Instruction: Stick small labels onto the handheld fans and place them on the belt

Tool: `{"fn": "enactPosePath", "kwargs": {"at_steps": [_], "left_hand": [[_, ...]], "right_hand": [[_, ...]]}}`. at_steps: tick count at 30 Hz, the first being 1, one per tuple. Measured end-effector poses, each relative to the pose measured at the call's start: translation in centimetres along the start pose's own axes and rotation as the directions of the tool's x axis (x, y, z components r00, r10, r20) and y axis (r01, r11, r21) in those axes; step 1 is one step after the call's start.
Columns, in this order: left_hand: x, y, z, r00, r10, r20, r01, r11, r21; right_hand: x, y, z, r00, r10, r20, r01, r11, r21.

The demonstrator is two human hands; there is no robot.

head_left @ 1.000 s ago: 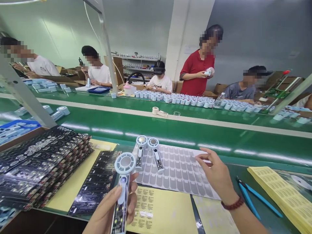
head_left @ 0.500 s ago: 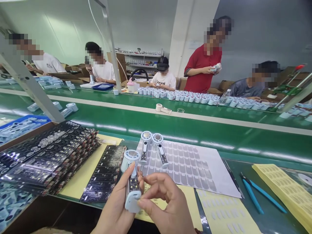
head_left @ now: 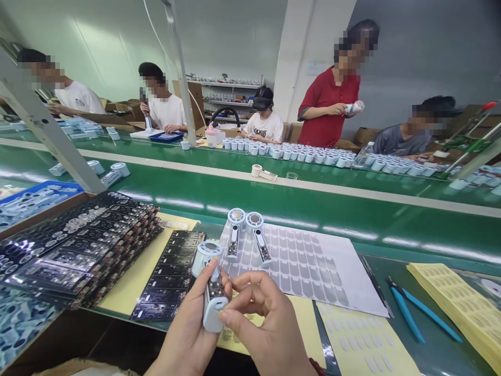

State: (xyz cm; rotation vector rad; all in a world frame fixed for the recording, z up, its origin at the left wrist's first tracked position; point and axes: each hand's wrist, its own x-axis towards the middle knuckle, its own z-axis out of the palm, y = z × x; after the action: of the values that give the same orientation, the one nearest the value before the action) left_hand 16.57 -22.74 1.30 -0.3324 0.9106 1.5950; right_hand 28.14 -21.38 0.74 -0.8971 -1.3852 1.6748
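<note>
1. Holding the pale-blue fan [head_left: 215,289] is your left hand [head_left: 191,324], fingers wrapped round the handle, thumb on its front, round head tipped away from you.
2. Your right hand [head_left: 270,324] is right at the fan's bottom end, thumb and forefinger drawn close. Can't tell if anything's pinched between them.
3. Lower left you've got a heap of pale-blue parts [head_left: 23,324], smooth and plasticky.
4. Just past your hands, two more fans [head_left: 234,237] lie on a white sticker sheet [head_left: 364,277] with rows of flat grey tabs.
5. Left of that: glossy black circuit boards [head_left: 78,250], stacked, with more laid out beside your left hand. Off right, blue-handled nippers [head_left: 430,315].
6. Farther left, a blue tray [head_left: 76,186] full of pale-blue pieces.
7. Way across the shiny green belt [head_left: 313,201], co-workers sit or stand behind rows of round pale-blue cups [head_left: 297,153].
</note>
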Motion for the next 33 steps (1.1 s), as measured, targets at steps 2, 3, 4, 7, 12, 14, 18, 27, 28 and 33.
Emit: {"fn": "enactPosePath", "kwargs": {"at_steps": [2, 3, 4, 7, 12, 14, 18, 27, 28, 33], "left_hand": [[0.1, -0.1, -0.2, 1.000, -0.011, 0.007, 0.011, 1.000, -0.010], [0.1, -0.1, -0.2, 1.000, -0.021, 0.009, 0.022, 1.000, -0.020], [0.1, -0.2, -0.3, 0.999, -0.033, 0.013, 0.034, 0.999, -0.036], [-0.2, -0.5, -0.1, 0.997, -0.075, 0.025, 0.077, 0.993, -0.094], [-1.4, -0.3, 0.6, 0.980, -0.201, 0.007, 0.199, 0.963, -0.180], [-1.5, -0.1, 0.2, 0.978, -0.204, 0.051, 0.209, 0.971, -0.119], [-0.6, 0.0, -2.1, 0.989, 0.024, 0.146, -0.060, 0.967, 0.249], [2.6, -1.1, -6.2, 0.970, 0.196, 0.145, -0.243, 0.743, 0.623], [2.7, -1.2, -6.4, 0.971, 0.188, 0.147, -0.238, 0.742, 0.627], [2.8, -1.3, -6.7, 0.970, 0.168, 0.176, -0.241, 0.768, 0.594]], "right_hand": [[-0.1, 0.0, 0.0, 1.000, 0.005, 0.000, -0.005, 1.000, -0.018], [-0.2, 0.0, 0.1, 1.000, 0.001, -0.004, -0.002, 0.999, -0.035], [-0.3, 0.0, 0.2, 1.000, -0.008, -0.010, 0.008, 0.998, -0.060], [-0.7, 0.5, 0.6, 0.993, -0.108, -0.040, 0.097, 0.972, -0.216], [-0.3, 1.4, -0.4, 0.953, -0.262, -0.151, 0.181, 0.894, -0.409], [-0.1, 1.7, -2.2, 0.967, -0.179, -0.184, 0.116, 0.944, -0.309], [-1.1, 3.0, -7.5, 0.957, -0.184, -0.222, 0.067, 0.891, -0.450], [-4.9, 9.2, -10.2, 0.914, -0.357, -0.192, 0.022, 0.517, -0.856], [-4.8, 9.2, -9.8, 0.912, -0.360, -0.197, 0.023, 0.524, -0.852], [-3.2, 7.0, -8.1, 0.932, -0.279, -0.232, 0.022, 0.683, -0.730]]}}
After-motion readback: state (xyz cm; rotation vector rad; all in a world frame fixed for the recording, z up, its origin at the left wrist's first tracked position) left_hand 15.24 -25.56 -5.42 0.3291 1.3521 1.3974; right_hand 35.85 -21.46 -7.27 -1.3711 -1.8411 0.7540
